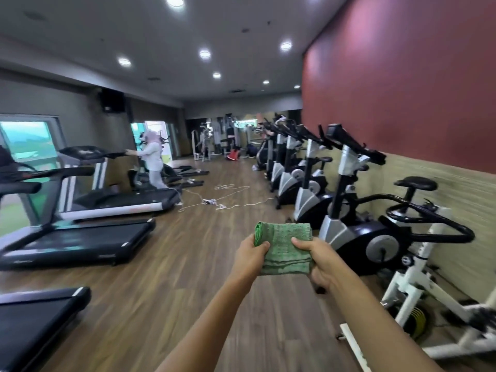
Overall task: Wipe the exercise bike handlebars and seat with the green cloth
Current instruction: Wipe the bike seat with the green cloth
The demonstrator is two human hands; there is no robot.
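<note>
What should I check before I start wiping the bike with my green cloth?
1. Green cloth in hand: ok, left hand and right hand both grip it.
2. Cloth folded: ok.
3. Cloth damp: cannot tell.
4. Nearest bike's handlebars touched yet: not ok, the cloth is apart from them.
5. Black seat uncovered: ok.
6. White cords on floor: ok, farther down the room.

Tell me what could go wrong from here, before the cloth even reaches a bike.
1. Both the left hand and right hand hold the folded green cloth in mid-air, so no handlebar or seat is wiped yet.
2. White cables lie loose on the wood floor ahead: a likely trip hazard.
3. The nearest bike's black handlebars jut toward the aisle and could catch an arm.
</note>
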